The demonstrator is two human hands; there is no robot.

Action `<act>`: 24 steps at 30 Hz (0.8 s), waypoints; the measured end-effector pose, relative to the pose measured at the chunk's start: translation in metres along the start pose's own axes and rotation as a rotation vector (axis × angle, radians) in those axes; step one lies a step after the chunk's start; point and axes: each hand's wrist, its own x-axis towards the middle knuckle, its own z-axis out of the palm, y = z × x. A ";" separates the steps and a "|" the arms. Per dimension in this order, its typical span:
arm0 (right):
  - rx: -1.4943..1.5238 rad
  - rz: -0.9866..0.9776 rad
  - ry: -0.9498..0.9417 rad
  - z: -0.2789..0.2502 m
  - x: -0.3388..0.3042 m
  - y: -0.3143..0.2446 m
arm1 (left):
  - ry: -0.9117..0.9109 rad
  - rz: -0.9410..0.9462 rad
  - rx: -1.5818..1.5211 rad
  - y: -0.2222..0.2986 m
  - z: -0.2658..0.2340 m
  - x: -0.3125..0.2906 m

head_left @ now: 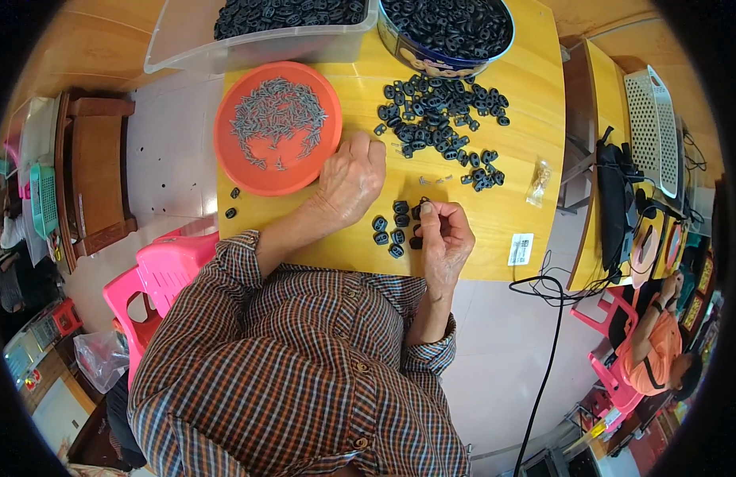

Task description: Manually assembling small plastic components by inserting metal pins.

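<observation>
My left hand (352,179) is curled closed beside the right rim of an orange-red plate (333,151). What its fingers hold, if anything, is hidden. Small grey metal springs (276,111) lie heaped in the plate. My right hand (450,242) pinches a black cord lock (423,203) between thumb and fingers, low over the table. Just left of that hand sits a small group of black cord locks (397,236). Farther off, a larger pile of black cord-lock parts (439,119) spreads over the yellow table. A few loose springs (435,180) lie between the pile and my right hand.
A clear plastic bin (296,44) and a blue round tin (447,65), both full of black parts, stand at the far edge. A small clear bag (539,183) and a white label (521,249) lie at right. Pink chairs (173,266) are at left; another person (654,350) sits far right.
</observation>
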 end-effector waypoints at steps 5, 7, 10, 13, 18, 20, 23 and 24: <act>0.044 0.019 0.024 0.002 -0.001 -0.003 | 0.157 0.001 -0.457 -0.001 -0.002 0.006; 0.106 0.047 0.038 0.003 -0.001 -0.006 | -0.027 -0.209 -0.836 0.006 -0.011 0.006; 0.135 0.030 0.071 0.004 -0.001 -0.005 | -0.330 -0.491 -1.348 0.014 -0.019 0.010; 0.183 0.023 0.099 0.008 0.000 -0.008 | -0.453 -0.559 -1.533 0.018 -0.022 0.011; 0.283 0.067 0.089 0.006 0.001 -0.010 | -0.468 -0.533 -1.641 0.020 -0.019 0.008; 0.338 0.063 0.092 0.005 0.002 -0.009 | -0.453 -0.502 -1.679 0.021 -0.018 0.008; 0.397 0.044 0.105 0.006 0.003 -0.009 | -0.486 -0.465 -1.720 0.019 -0.015 0.006; 0.412 0.027 0.110 0.006 0.003 -0.009 | -0.489 -0.462 -1.719 0.020 -0.015 0.006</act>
